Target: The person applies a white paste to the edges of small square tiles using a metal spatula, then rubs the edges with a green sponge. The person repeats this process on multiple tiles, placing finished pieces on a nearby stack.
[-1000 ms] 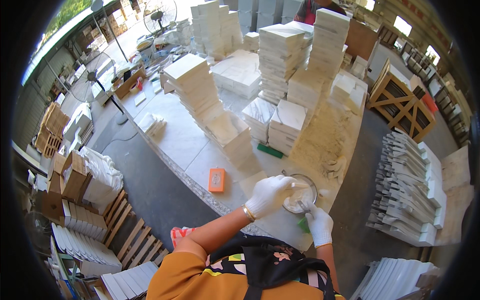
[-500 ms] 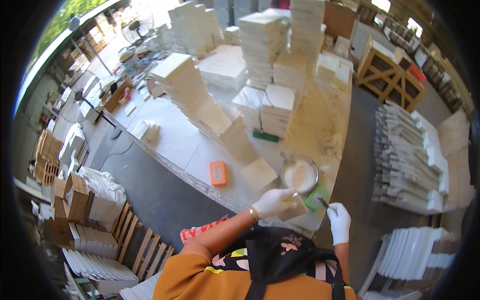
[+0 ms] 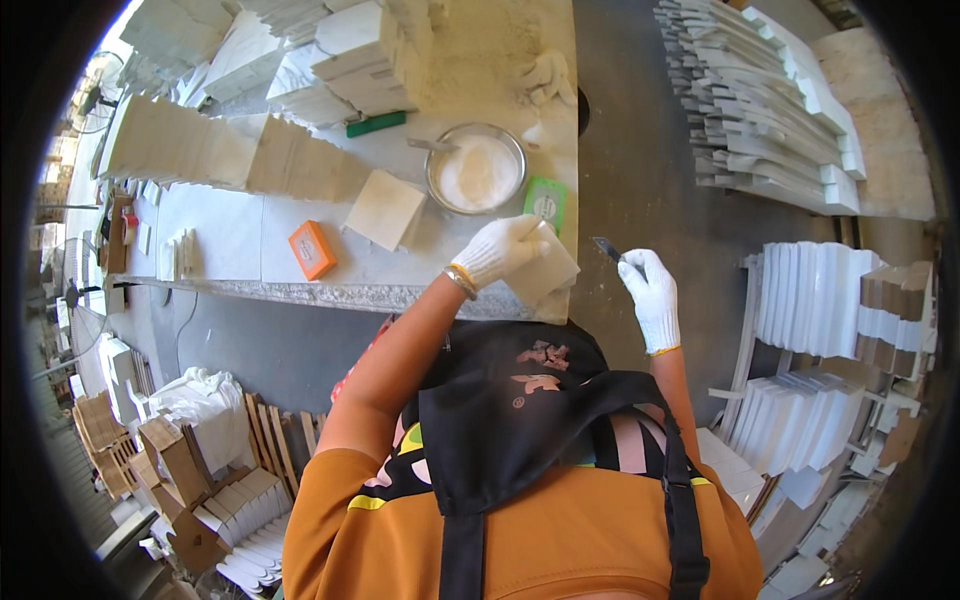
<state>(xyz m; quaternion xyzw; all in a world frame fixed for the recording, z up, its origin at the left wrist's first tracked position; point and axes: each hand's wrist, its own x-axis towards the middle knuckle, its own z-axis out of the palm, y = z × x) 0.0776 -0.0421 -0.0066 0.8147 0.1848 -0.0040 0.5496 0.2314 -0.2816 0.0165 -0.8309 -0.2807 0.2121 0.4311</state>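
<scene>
Packages and labels: orange flat box (image 3: 313, 249) sat left of centre on the worktable (image 3: 230, 235), its label unreadable. Green flat pack (image 3: 545, 203) with a white oval label lay upper centre, just right of the metal bowl (image 3: 476, 168) of white powder. Green bar (image 3: 376, 124) lay further up, against the stacked white tiles (image 3: 340, 60). Loose beige tile (image 3: 386, 209) lay between orange box and bowl.

Left hand (image 3: 505, 249), white glove, was wrapped over a pale tile (image 3: 545, 275) at the table's near edge, centre frame; fingers curled onto its top face, tile sticking out below and right of them.

Right hand (image 3: 650, 292), also gloved, was off the table, right of centre, fingers pinched on a small dark blade (image 3: 606, 247). Blade pointed up-left from the fingertips, near the held tile but apart from it.

Racks of white tiles (image 3: 810, 300) stood at right.
</scene>
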